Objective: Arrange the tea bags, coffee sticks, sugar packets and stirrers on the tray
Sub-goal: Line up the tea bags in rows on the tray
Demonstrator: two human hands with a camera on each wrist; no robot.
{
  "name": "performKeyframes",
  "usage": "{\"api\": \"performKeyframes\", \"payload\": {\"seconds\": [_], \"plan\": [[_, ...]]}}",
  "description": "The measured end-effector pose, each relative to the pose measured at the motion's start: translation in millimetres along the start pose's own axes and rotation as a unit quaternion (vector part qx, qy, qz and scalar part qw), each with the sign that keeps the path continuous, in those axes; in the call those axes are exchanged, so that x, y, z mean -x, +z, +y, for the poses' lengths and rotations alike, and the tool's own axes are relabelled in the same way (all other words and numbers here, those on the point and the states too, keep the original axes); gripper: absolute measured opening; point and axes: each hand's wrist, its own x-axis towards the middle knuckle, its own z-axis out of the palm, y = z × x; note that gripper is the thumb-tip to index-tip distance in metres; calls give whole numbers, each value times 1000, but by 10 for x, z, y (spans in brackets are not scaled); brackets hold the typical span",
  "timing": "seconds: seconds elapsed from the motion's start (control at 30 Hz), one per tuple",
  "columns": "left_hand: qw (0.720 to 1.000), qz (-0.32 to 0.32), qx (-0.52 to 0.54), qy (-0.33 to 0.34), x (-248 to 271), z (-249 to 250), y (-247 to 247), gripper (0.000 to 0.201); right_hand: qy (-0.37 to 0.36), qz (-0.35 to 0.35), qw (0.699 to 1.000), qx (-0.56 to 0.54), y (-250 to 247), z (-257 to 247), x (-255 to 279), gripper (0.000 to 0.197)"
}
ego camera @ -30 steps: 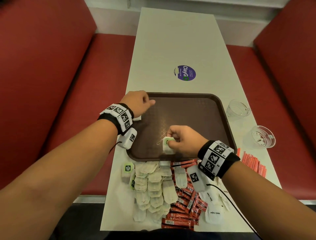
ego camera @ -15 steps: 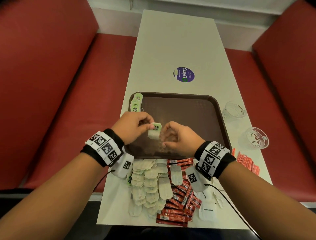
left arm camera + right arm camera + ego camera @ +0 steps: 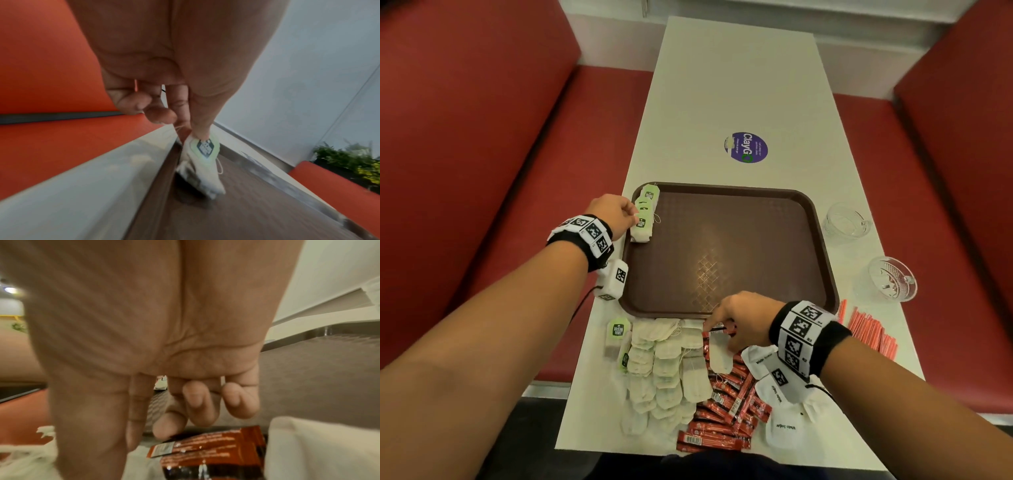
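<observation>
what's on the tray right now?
Only a short row of tea bags along the far-left edge of the tray; the left hand pinches the nearest one. Their exact count is unclear because they overlap.

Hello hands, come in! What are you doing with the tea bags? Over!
Left hand pinching a tea bag at the tray's left edge. Right hand reaching into the table pile, holding nothing clear. Nothing blocking.

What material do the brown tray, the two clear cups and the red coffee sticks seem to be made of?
Brown tray: probably moulded plastic, matte, with a woven texture that catches the light.
Two clear cups: glass or clear plastic, glossy; the see-through patterned walls do not settle which.
Red coffee sticks: likely foil or plastic film, shiny, with printed barcodes.
</observation>
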Motion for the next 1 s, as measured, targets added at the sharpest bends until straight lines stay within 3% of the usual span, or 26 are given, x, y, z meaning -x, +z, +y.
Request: {"api": "performKeyframes", "payload": {"seconds": [0.2,0.33,0.53,0.7,0.87,1.0], "plan": [[998,-5,-50,-42,-111,12,42,13,-34,-20,998,45,-7,19,-17,59],[996,25,-83,-34,-82,101,40,15,-56,-15,996,68,-3,14,-44,56],[985,-59,-163,-15,-31,266,111,15,-50,-2,997,52,43,-6,-104,36],[985,-59,-163,-2,26,323,42,17,-26,15,1000,9,33,5,-88,12],[996,-22,-40,72,337,435,-75,18,-36,68,995,-57,-82,46,-4,11],[979,-87,11,184,831,537,-109,6,-31,126,985,-116,-185,52,71,10]]}}
